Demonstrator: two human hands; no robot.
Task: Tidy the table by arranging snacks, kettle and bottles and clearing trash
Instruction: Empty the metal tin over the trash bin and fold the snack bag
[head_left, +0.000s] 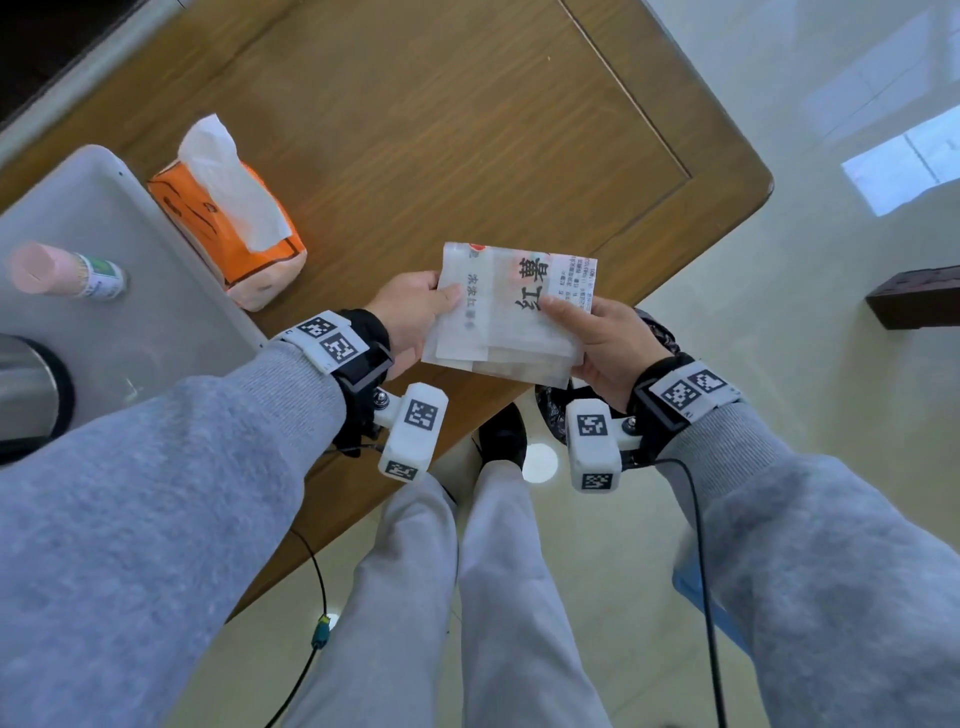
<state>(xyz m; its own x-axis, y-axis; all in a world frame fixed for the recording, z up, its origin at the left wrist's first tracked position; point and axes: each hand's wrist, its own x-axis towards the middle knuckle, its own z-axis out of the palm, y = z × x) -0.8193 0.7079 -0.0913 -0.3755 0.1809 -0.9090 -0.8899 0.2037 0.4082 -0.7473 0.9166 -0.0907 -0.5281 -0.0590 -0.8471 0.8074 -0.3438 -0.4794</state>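
Both hands hold a small stack of flat, translucent snack packets (511, 312) with printed Chinese characters, above the near corner of the wooden table (415, 130). My left hand (415, 317) grips the stack's left edge, thumb on top. My right hand (605, 343) grips its right lower edge, thumb pressed on the top packet. A metal kettle (28, 395) shows partly at the left edge, on a grey tray (130, 270). A small bottle (67, 273) with a pink cap lies on the same tray.
An orange tissue pack (228, 218) with a white tissue sticking up lies on the table beside the tray. Below the table's edge are my legs and the glossy tiled floor (779, 130). A dark wooden object (914, 299) sits on the floor at right.
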